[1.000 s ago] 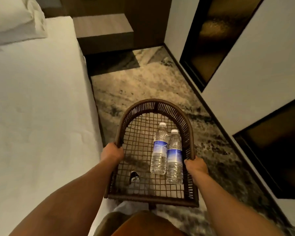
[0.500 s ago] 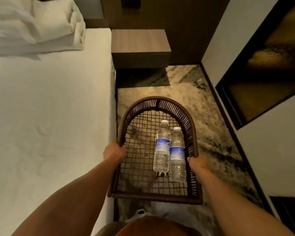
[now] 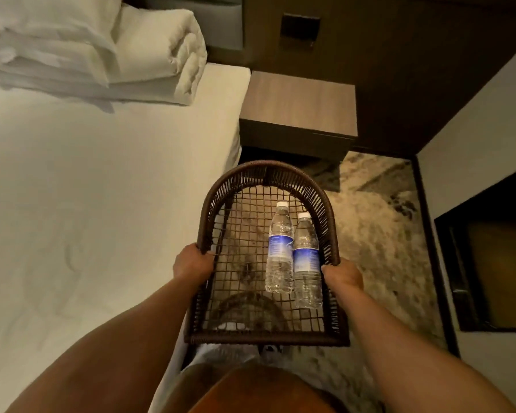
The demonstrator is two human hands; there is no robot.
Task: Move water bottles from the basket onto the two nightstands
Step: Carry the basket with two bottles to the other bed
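I carry a dark brown woven basket in front of me, above the floor. My left hand grips its left rim and my right hand grips its right rim. Two clear water bottles with blue labels lie side by side on the basket's mesh bottom, caps pointing away from me: the left bottle and the right bottle, which rests against the right wall. A wooden nightstand with a bare top stands just beyond the basket, beside the bed.
A white bed fills the left side, with folded white bedding at its head. A white wall with dark panels runs along the right. Patterned carpet forms a narrow aisle between bed and wall. A dark wood wall with a switch plate backs the nightstand.
I have walked forward along the aisle with the basket. The nightstand and the bedding have come much nearer. The bottles stay side by side in the basket.
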